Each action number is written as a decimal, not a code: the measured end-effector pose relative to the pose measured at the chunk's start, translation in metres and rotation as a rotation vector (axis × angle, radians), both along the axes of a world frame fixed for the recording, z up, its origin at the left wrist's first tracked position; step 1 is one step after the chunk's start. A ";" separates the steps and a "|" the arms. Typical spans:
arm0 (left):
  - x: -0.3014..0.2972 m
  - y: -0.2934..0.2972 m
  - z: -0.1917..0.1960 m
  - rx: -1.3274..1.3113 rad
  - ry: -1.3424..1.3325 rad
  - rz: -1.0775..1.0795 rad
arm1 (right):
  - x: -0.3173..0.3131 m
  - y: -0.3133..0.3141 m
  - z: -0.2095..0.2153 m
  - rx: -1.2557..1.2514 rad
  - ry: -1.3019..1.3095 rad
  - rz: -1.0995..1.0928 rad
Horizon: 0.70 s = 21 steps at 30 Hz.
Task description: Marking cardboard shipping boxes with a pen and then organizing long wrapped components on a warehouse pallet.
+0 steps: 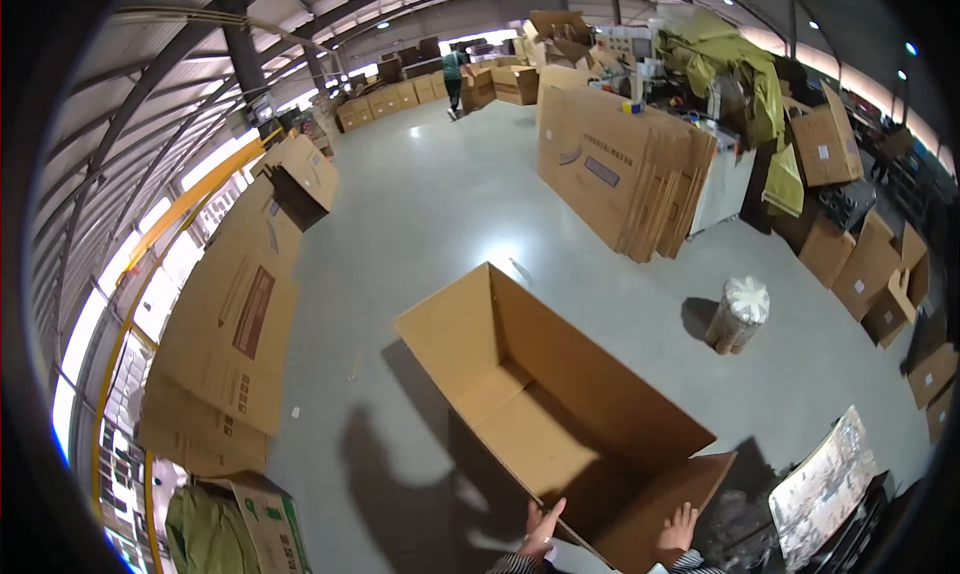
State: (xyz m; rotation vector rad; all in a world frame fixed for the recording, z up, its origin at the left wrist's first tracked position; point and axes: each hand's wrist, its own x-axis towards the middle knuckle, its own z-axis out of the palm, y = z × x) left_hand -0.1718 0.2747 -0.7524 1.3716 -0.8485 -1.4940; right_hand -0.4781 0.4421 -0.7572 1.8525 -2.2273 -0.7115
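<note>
A large open cardboard box (560,394) stands on the grey floor in front of me, its flaps up and its inside bare. My left hand (540,532) rests flat against the box's near wall at the lower edge of the view, fingers spread. My right hand (678,529) grips the edge of the near right flap. Only the hands and striped cuffs show.
Flattened cartons (235,324) lean at the left, and another stack (620,169) stands upright at the back. A clear plastic-wrapped bundle (738,316) sits on the floor to the right. Boxes (870,264) pile at the right. A person (453,74) stands far back.
</note>
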 end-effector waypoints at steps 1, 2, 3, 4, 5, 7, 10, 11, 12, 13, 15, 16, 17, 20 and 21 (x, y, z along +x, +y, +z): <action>-0.013 -0.037 0.004 0.095 -0.174 -0.067 | -0.011 0.011 -0.021 -0.094 -0.068 -0.033; -0.009 -0.067 -0.005 0.348 -0.398 -0.057 | 0.026 -0.009 0.082 -0.097 -0.192 0.056; -0.022 -0.082 -0.010 0.140 -0.534 -0.112 | 0.014 0.001 0.070 -0.335 -0.164 0.147; -0.037 -0.099 -0.001 0.195 -0.554 -0.187 | -0.001 0.027 0.015 -0.238 -0.129 -0.073; -0.045 -0.115 0.004 0.249 -0.584 -0.254 | -0.006 0.048 -0.045 -0.140 -0.103 -0.286; -0.024 -0.130 -0.033 0.214 -0.622 -0.266 | 0.020 0.028 -0.051 -0.104 -0.351 -0.445; 0.015 -0.150 -0.084 0.058 -0.569 -0.323 | 0.071 -0.056 -0.052 -0.116 -0.617 -1.395; 0.022 -0.153 -0.093 -0.052 -0.464 -0.374 | 0.077 -0.077 -0.079 -0.067 -0.759 -1.613; -0.014 -0.152 -0.074 0.082 -0.320 -0.438 | 0.072 -0.069 -0.113 -0.029 -0.796 -1.691; 0.014 -0.161 -0.079 0.191 -0.402 -0.423 | 0.098 -0.098 -0.089 -0.034 -1.016 -1.581; -0.033 -0.167 -0.016 0.443 -0.412 -0.596 | 0.103 -0.074 -0.119 -0.340 -1.304 -1.669; -0.055 -0.169 0.016 0.435 -0.255 -0.593 | 0.103 -0.068 -0.188 -0.627 -1.425 -1.745; -0.063 -0.170 0.034 0.431 -0.117 -0.539 | 0.110 -0.074 -0.223 -0.710 -1.177 -1.587; -0.075 -0.165 0.057 0.332 -0.057 -0.517 | 0.102 -0.080 -0.224 -0.672 -1.180 -1.578; -0.089 -0.152 0.063 0.321 -0.094 -0.509 | 0.083 -0.078 -0.212 -0.650 -1.146 -1.551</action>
